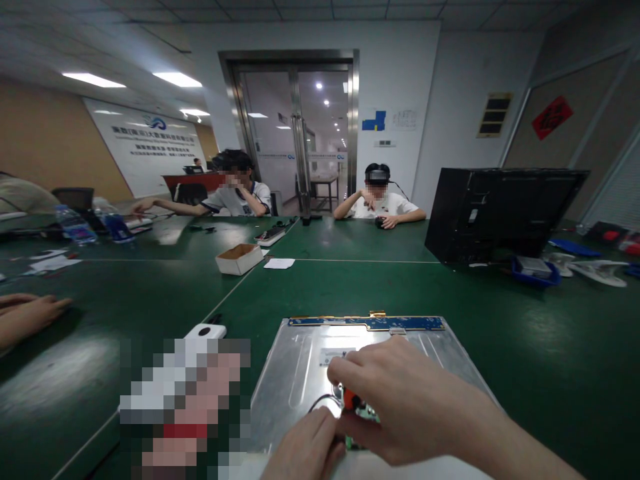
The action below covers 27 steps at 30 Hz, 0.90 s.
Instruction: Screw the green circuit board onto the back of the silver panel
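A flat silver metal panel [280, 373], like the back of a display, lies in front of me with a blue circuit strip [415, 324] along its far edge. Over its near part, my right hand [400, 393] is closed around an orange-red tool [351, 399] that looks like a screwdriver; its tip is hidden. My left hand [307, 445] is beside it at the near edge, fingers curled together, and what they hold is hidden. Between the hands, part of a green circuit board [369, 412] shows, with a dark cable [323, 400] looping to its left.
Left of the panel lie a white device [213, 331] and a blurred-out patch. Another person's hand [33, 317] rests at far left. An open small box [239, 259] stands ahead. A black monitor [500, 213] and blue tray [537, 273] are right. Two people sit across the green table [345, 280].
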Available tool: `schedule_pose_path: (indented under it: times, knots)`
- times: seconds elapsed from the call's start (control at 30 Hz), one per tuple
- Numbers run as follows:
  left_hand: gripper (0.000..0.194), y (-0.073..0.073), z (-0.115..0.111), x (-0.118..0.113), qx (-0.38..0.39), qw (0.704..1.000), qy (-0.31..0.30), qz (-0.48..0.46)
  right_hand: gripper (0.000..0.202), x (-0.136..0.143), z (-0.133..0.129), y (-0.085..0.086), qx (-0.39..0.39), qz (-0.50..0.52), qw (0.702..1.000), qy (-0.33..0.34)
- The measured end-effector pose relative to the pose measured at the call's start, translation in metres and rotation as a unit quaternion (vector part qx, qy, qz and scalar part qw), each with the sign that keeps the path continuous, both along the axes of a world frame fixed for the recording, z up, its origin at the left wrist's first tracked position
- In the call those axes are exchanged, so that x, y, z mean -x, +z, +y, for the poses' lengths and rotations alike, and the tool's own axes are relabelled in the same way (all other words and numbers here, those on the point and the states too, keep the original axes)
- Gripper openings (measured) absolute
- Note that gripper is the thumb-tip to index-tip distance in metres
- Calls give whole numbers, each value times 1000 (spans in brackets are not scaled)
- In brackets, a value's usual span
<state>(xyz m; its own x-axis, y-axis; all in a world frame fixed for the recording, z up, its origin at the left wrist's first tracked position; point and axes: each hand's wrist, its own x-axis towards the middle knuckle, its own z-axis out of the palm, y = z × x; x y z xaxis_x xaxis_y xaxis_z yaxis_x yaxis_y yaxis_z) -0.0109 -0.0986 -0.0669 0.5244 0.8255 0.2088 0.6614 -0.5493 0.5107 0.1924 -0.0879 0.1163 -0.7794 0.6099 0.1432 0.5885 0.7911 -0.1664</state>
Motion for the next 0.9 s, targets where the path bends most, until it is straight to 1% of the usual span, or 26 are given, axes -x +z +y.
schedule_pose_path:
  times: [0.13,0.33,0.47,0.57,0.73,0.9]
  knots:
    - [14,-2,0,0,0,1000,-3,1,9,1,1,0,0,-8,1000,-10]
    - [13,-3,1,0,-4,1000,-4,2,14,2,0,0,-12,-2,1000,7]
    - [15,-4,2,0,-9,1000,-3,3,11,2,1,0,-9,-6,1000,0]
    - [16,-3,1,0,-11,1000,-7,3,6,2,1,-1,-21,-11,1000,-4]
    - [13,-2,1,0,-13,1000,-7,3,15,1,-1,-1,-18,-8,1000,11]
    - [14,-2,0,-1,-13,1000,0,3,13,2,0,0,-9,-24,1000,-4]
